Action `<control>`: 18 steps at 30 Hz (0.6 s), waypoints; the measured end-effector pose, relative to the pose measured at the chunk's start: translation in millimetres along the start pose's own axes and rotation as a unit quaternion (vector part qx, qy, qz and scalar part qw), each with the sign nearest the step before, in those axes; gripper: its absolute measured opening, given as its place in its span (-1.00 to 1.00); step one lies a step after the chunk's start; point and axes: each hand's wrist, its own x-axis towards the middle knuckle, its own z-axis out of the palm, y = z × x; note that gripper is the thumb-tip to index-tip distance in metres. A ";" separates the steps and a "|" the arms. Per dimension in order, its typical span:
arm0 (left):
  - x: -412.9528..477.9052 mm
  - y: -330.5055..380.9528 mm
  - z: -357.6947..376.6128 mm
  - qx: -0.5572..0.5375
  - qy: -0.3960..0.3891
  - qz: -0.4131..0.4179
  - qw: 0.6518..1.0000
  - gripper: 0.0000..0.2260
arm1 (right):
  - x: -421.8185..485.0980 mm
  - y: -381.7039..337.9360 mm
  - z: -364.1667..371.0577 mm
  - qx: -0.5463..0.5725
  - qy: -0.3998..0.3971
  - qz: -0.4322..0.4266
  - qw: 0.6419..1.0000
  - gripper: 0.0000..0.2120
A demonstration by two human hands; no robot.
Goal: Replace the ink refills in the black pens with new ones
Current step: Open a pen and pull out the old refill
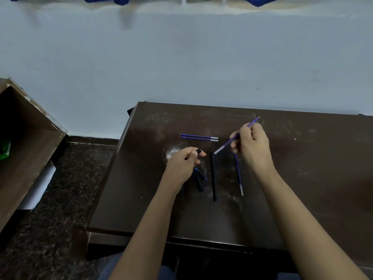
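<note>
Right hand (pixel 251 145) pinches one refill (pixel 228 143); three refills (pixel 198 137) lie loose.

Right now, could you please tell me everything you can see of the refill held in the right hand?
The held refill is a thin stick with a purple-blue shaft, a pale whitish end pointing down-left and a fine tip pointing up-right past the knuckles. It looks like plastic. It is tilted diagonally in the air above the dark table, pinched by the right hand, its pale end just above the top of the black pen.

head view looks down over near table (pixel 302 178).
</note>
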 end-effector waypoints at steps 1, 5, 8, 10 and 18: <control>0.3 -0.5 -0.2 0.001 -0.001 0.002 1.000 -0.73 | -3.6 -0.1 2.6 0.032 0.007 -0.012 0.999 -0.86; 1.4 -1.3 1.3 0.006 -0.012 0.009 1.000 -0.72 | -16.0 10.4 11.9 0.081 0.013 -0.034 0.996 -0.86; 3.1 -2.5 2.1 -0.001 -0.020 0.009 1.000 -0.72 | -17.5 14.6 20.8 0.069 0.007 -0.048 0.996 -0.86; 3.0 -2.9 1.6 -0.007 -0.024 0.011 1.000 -0.72 | -17.9 15.5 25.4 0.053 -0.004 -0.060 0.997 -0.86; 1.7 -1.1 0.5 -0.029 -0.033 0.007 0.999 -0.77 | -12.2 28.9 33.4 -0.079 -0.081 -0.042 0.993 -0.92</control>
